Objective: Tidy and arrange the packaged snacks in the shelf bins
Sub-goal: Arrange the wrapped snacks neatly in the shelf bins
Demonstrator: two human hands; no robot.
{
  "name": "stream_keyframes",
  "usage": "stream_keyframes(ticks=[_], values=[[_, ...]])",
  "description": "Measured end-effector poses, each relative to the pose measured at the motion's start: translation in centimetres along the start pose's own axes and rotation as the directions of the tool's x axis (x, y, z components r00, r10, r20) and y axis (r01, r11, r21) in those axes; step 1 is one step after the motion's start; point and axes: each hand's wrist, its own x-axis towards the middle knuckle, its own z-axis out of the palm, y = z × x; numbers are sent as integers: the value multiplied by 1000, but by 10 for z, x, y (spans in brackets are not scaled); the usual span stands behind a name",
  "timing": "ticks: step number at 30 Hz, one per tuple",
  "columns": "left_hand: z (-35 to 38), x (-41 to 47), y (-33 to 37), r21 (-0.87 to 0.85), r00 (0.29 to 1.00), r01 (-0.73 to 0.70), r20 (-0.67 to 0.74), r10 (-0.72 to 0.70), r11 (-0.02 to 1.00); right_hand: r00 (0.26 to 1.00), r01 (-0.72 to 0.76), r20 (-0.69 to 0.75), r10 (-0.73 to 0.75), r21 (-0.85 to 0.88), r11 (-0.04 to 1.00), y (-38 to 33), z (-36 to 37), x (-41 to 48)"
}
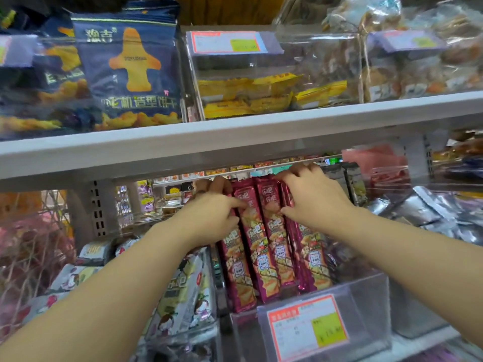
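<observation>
Several long maroon snack packs [264, 246] stand side by side in a clear plastic bin [366, 296] on the lower shelf. My left hand [211, 218] grips the left side of the row near its top, thumb across a pack's face and fingers curled behind. My right hand [311, 197] grips the right side of the row, fingers hooked over the pack tops and thumb pressing the front. The pack bottoms sit behind the bin's front wall with its price label [308, 327].
White-and-green snack bags [183, 291] fill the bin to the left; silver packs [418, 212] lie to the right. The white shelf board [235, 137] hangs just above my hands. Above it are navy biscuit bags [128, 71], yellow packs [251, 95] and clear-wrapped pastries [418, 61].
</observation>
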Motion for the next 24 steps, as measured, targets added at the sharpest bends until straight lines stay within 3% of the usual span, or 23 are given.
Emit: stream_keyframes(ticks=[10, 17, 24], values=[[2, 0, -2, -48, 999, 1, -50, -3, 999, 998, 43, 26, -49, 188, 981, 4, 1, -8], [6, 1, -4, -29, 999, -18, -52, 16, 999, 988, 102, 100, -118, 147, 984, 4, -3, -6], [8, 2, -4, -20, 997, -20, -78, 18, 1000, 988, 154, -10, -156, 220, 963, -12, -3, 6]])
